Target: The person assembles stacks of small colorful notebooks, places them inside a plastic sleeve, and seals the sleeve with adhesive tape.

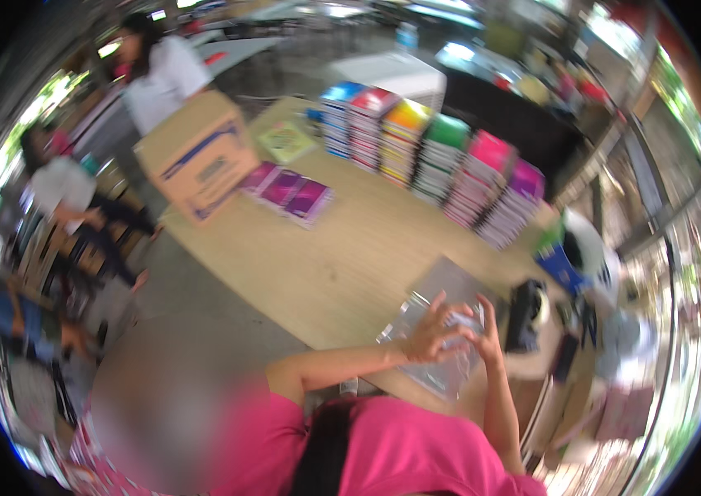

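Both my hands are close together over the near right part of the table, blurred by motion. My left hand (pixel 435 332) has its fingers curled, and my right hand (pixel 487 332) bends toward it with fingertips almost meeting. Shiny clear plastic shows between the fingers, seemingly part of a clear plastic bag. Below them lie flat clear plastic bags (pixel 433 376) on the tabletop. Just right of my right hand stands a black tape dispenser (pixel 524 318) with a pale roll.
Several stacks of coloured books (pixel 429 149) line the table's (pixel 317 264) far edge. A cardboard box (pixel 201 157) and purple books (pixel 292 194) are at the far left. A blue-and-green package (pixel 565 256) sits at the right. Other people (pixel 69 186) are off to the left.
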Demonstrator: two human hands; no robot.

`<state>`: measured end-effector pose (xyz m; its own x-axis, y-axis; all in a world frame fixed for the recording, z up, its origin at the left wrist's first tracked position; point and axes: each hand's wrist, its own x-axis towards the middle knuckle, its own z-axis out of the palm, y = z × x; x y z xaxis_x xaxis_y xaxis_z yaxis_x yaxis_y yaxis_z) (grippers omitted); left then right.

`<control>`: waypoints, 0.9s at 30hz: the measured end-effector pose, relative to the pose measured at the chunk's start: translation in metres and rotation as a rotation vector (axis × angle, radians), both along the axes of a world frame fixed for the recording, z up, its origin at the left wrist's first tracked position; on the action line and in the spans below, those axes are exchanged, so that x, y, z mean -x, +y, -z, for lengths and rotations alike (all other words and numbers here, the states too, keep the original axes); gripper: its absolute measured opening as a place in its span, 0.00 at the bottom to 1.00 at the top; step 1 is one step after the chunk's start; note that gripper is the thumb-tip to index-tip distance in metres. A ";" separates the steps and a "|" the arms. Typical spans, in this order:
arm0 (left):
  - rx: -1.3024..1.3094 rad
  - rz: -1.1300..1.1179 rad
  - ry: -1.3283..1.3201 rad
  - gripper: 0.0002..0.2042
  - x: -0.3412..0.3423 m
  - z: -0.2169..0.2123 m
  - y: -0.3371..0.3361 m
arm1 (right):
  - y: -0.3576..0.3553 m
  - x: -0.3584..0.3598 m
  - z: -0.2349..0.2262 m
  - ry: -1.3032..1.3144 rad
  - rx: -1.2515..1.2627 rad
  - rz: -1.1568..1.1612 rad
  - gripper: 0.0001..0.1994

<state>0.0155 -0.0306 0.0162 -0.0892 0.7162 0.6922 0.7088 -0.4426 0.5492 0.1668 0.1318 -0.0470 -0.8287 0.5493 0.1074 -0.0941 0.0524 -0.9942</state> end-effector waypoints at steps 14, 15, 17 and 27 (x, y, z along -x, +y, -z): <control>0.439 0.070 -0.491 0.24 -0.005 0.040 0.033 | 0.005 -0.011 -0.003 0.021 0.113 -0.066 0.46; 0.349 0.024 -0.499 0.35 -0.006 0.043 0.038 | 0.006 -0.012 -0.004 0.068 0.217 -0.030 0.45; 0.361 0.027 -0.620 0.47 0.012 0.068 0.041 | -0.002 0.008 -0.036 0.132 0.362 0.028 0.42; 0.504 0.043 -0.839 0.11 -0.003 0.037 0.038 | -0.033 -0.034 -0.051 -0.135 -0.762 0.127 0.16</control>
